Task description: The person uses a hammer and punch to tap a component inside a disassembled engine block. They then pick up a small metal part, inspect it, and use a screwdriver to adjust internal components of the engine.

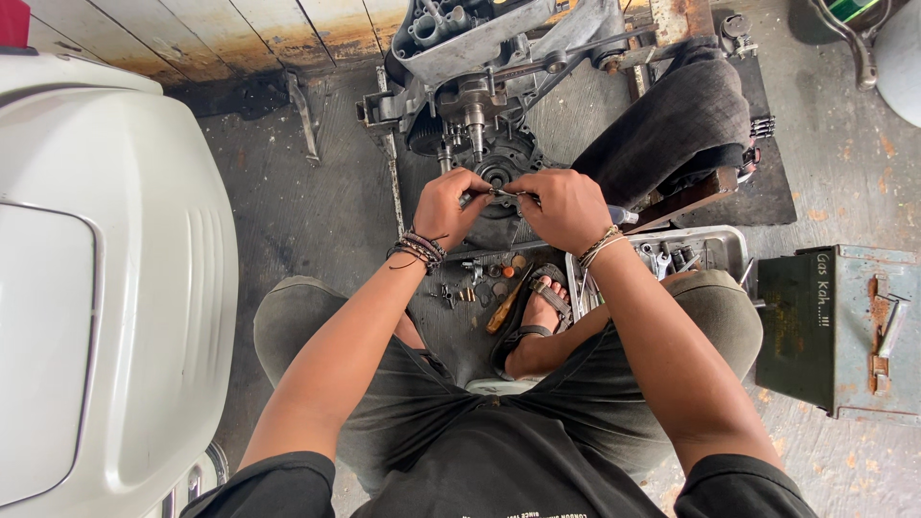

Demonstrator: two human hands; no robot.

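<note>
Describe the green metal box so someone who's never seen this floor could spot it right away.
Start at the engine on the floor in front of the seated person. Go past the metal tray of tools beside the person's right knee. The green metal box sits just beyond it on the concrete: boxy, rusty at its latch, and the only green thing down there.

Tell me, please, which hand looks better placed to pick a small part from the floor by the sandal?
Probably the left hand: the small parts lie almost straight below its wrist. The right hand grips a blue-handled tool, so it seems busier, though both hands meet at the engine.
</note>
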